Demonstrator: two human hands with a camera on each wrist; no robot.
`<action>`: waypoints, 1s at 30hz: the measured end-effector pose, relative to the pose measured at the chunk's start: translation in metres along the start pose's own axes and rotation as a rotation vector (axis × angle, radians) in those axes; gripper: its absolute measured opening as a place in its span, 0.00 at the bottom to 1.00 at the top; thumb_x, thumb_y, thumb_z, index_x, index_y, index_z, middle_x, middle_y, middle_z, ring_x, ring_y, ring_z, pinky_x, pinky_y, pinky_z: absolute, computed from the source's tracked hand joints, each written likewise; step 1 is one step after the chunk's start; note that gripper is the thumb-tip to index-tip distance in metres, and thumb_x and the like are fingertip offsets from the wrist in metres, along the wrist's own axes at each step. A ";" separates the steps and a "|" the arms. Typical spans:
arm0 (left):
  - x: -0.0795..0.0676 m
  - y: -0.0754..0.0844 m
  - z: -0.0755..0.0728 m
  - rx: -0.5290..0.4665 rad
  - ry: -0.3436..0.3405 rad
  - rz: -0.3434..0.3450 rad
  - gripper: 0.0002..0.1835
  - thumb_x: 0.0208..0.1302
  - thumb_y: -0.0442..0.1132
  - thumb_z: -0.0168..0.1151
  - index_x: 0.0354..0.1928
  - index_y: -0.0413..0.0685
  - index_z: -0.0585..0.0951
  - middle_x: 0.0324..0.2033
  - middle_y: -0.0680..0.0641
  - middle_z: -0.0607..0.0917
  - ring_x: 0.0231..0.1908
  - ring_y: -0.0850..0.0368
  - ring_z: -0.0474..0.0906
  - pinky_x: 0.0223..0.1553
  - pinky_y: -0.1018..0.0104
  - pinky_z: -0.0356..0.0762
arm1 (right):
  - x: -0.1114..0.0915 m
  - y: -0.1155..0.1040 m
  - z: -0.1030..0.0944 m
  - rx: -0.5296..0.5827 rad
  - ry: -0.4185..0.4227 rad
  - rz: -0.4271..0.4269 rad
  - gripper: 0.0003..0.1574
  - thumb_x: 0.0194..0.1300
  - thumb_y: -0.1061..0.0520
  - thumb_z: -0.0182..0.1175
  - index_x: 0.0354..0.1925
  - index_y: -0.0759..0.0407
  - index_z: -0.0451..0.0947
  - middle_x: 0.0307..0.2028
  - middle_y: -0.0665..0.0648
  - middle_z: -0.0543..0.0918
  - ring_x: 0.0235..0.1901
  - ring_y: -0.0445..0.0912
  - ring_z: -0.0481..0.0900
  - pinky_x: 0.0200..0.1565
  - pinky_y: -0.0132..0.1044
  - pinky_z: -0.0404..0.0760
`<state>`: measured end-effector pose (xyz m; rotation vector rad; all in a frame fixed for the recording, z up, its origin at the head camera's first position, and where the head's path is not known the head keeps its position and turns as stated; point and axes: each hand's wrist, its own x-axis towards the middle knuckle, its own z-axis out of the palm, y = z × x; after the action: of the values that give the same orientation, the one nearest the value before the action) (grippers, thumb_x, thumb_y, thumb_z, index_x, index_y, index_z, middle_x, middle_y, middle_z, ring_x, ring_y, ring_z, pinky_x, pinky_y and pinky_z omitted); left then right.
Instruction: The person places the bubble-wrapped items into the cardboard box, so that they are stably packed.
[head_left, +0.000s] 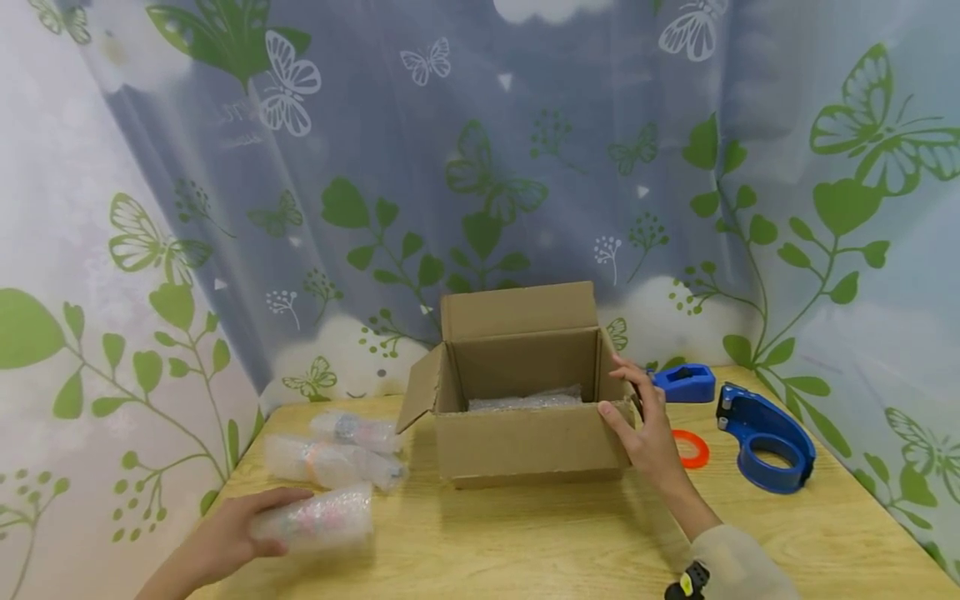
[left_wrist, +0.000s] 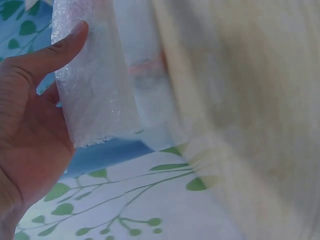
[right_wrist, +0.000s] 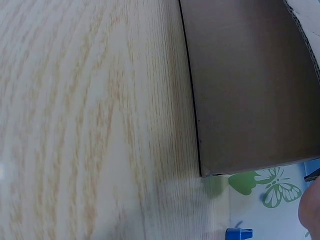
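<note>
My left hand (head_left: 225,537) grips a bubble-wrapped bundle (head_left: 326,518) with pink showing through, over the front left of the table. In the left wrist view the thumb lies across the wrapped bundle (left_wrist: 95,90). An uncapped cardboard box (head_left: 532,446) stands mid-table with its flaps up or folded out. Inside lies some bubble wrap (head_left: 528,402). My right hand (head_left: 648,437) holds the box at its right front corner, thumb at the front rim and fingers over the right side. The right wrist view shows the box wall (right_wrist: 250,90) and only a sliver of that hand.
Two more wrapped bundles, one with an orange band (head_left: 322,461) and one behind it (head_left: 356,431), lie left of the box. On the right are a blue tape dispenser (head_left: 686,385), an orange-red ring (head_left: 692,450) and a blue hand-held tape cutter (head_left: 772,462). Patterned curtains surround the table.
</note>
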<state>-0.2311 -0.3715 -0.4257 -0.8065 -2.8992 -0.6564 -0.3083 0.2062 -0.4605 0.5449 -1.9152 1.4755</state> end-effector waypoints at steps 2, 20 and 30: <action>0.001 0.006 -0.008 -0.004 0.025 -0.011 0.34 0.56 0.51 0.77 0.67 0.60 0.81 0.61 0.45 0.85 0.58 0.41 0.82 0.51 0.53 0.85 | 0.000 0.001 0.000 -0.002 0.005 -0.012 0.29 0.67 0.71 0.64 0.65 0.65 0.71 0.77 0.57 0.65 0.73 0.44 0.60 0.64 0.38 0.54; 0.027 0.061 -0.067 -0.016 0.140 -0.044 0.31 0.65 0.47 0.73 0.70 0.61 0.78 0.65 0.41 0.81 0.62 0.27 0.76 0.53 0.28 0.77 | -0.001 0.004 0.002 0.030 0.020 -0.036 0.29 0.66 0.72 0.64 0.63 0.67 0.69 0.76 0.61 0.66 0.74 0.44 0.62 0.71 0.63 0.41; 0.076 0.092 -0.071 -0.068 0.134 0.013 0.30 0.67 0.49 0.72 0.71 0.67 0.77 0.67 0.48 0.80 0.68 0.36 0.73 0.62 0.31 0.72 | 0.000 0.008 0.003 0.031 0.026 -0.047 0.27 0.65 0.74 0.62 0.60 0.71 0.68 0.75 0.67 0.65 0.75 0.53 0.62 0.71 0.70 0.36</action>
<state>-0.2540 -0.2933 -0.3132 -0.7566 -2.7632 -0.7796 -0.3149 0.2052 -0.4668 0.5781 -1.8504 1.4780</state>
